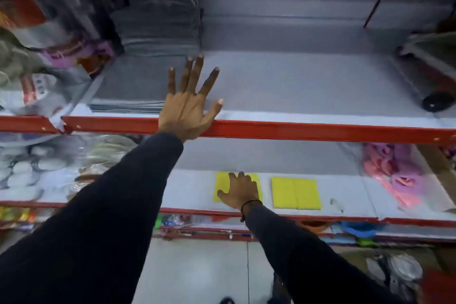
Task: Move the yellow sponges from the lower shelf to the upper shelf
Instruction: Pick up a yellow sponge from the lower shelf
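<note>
Two flat yellow sponges lie on the lower shelf (192, 195). My right hand (240, 190) rests spread on top of the left yellow sponge (223, 184), covering much of it; no grip shows. The right yellow sponge (296, 192) lies untouched a little further right. My left hand (188, 106) is raised with fingers spread over the front edge of the upper shelf (308, 86), its palm at the red rail (296, 129), holding nothing.
Grey folded cloths (158, 29) are stacked at the upper shelf's left, with packaged goods (44, 39) beyond. A wrapped item with a black wheel (431, 76) sits at its right. Pink packaged goods (394, 175) lie on the lower shelf's right, bagged items (37, 168) on its left.
</note>
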A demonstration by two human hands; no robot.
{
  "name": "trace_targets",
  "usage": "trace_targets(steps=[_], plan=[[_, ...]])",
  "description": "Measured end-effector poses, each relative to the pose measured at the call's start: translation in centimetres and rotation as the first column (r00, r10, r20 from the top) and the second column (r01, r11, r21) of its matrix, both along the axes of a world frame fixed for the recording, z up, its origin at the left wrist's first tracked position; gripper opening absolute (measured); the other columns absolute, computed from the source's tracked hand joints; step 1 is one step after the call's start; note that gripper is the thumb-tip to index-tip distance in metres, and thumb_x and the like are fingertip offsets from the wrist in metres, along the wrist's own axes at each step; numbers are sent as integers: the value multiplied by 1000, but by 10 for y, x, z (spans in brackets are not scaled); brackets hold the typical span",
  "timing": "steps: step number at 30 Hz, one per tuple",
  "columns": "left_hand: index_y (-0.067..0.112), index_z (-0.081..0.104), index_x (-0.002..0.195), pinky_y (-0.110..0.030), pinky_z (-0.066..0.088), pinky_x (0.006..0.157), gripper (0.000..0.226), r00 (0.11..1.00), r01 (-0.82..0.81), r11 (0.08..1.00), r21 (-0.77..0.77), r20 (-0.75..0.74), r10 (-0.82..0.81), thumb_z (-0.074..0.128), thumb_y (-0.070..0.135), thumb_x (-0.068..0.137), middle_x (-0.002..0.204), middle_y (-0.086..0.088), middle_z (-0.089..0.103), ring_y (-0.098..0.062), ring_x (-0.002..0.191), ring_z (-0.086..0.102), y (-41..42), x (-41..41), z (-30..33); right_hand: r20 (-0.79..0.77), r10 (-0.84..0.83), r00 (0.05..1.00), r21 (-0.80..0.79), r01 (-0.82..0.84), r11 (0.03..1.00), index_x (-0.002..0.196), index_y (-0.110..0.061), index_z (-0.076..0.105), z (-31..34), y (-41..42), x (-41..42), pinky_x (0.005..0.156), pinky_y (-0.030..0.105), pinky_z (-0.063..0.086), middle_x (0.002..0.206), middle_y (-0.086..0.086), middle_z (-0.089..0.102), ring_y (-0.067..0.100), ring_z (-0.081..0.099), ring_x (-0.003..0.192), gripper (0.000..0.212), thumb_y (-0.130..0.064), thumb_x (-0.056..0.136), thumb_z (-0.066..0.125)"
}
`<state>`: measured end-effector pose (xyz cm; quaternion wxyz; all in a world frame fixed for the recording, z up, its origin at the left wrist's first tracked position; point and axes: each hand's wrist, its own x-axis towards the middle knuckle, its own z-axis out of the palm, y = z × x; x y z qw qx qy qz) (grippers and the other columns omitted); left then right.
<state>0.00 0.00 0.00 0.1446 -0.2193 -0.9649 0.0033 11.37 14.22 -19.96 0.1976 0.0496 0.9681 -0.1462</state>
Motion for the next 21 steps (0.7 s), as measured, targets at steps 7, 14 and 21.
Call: trace_targets(steps=[7, 14, 21], plan=[[31, -8, 167, -64, -1, 128, 81, 1000, -12, 1000, 13, -22, 12, 6, 72, 98, 175, -14, -16, -34, 162, -13, 0, -9, -4, -17, 25, 1000, 79, -23, 997, 144, -18, 34, -25, -27, -20, 93, 48, 44, 137, 18, 48, 41, 52, 120, 81, -47, 79, 72], [31, -7, 167, -65, -1, 128, 80, 1000, -16, 1000, 14, 9, 16, 3, 71, 97, 175, -13, -19, -34, 162, -16, 1, -7, 0, -368, 426, 827, 125, -410, 903, 134, -15, 44, 33, -23, 2, 89, 47, 45, 131, 15, 52, 39, 54, 111, 73, -41, 69, 61], [29, -11, 166, -62, -7, 128, 76, 999, -9, 998, 60, 49, 6, 1, 63, 99, 174, -8, -25, -30, 161, -21, 1, -5, 0, -887, 194, 418, -74, -544, 836, 120, -11, 55, 149, 25, 26, 88, 44, 47, 120, 22, 62, 39, 60, 102, 66, -34, 61, 73]])
